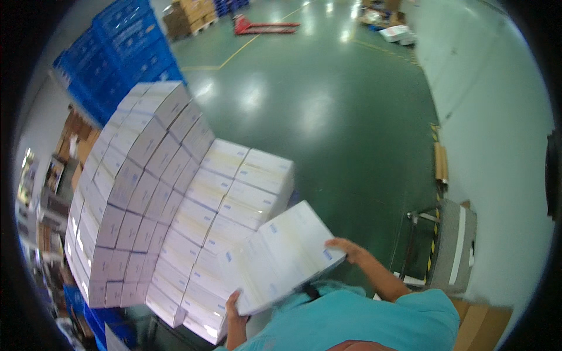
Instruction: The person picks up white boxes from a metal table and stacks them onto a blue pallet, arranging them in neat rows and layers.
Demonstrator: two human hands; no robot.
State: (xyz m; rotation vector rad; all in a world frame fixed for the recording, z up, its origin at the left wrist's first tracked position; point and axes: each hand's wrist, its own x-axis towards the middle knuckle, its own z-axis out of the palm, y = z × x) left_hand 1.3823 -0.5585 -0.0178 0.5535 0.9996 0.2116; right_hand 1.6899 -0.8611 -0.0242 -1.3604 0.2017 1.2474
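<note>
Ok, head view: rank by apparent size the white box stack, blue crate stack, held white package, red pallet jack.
1. White box stack
2. Blue crate stack and held white package: too close to rank; the package is much nearer the camera
3. Red pallet jack

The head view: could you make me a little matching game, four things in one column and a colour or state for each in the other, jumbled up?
Things:
1. White carton
in front of the shirt
2. Pallet jack
3. Stacked crates
4. Floor

Colour or state:
A. Green
B. Blue
C. Held by the left hand and right hand
D. Red

Right pairs: 1-C, 2-D, 3-B, 4-A
</note>
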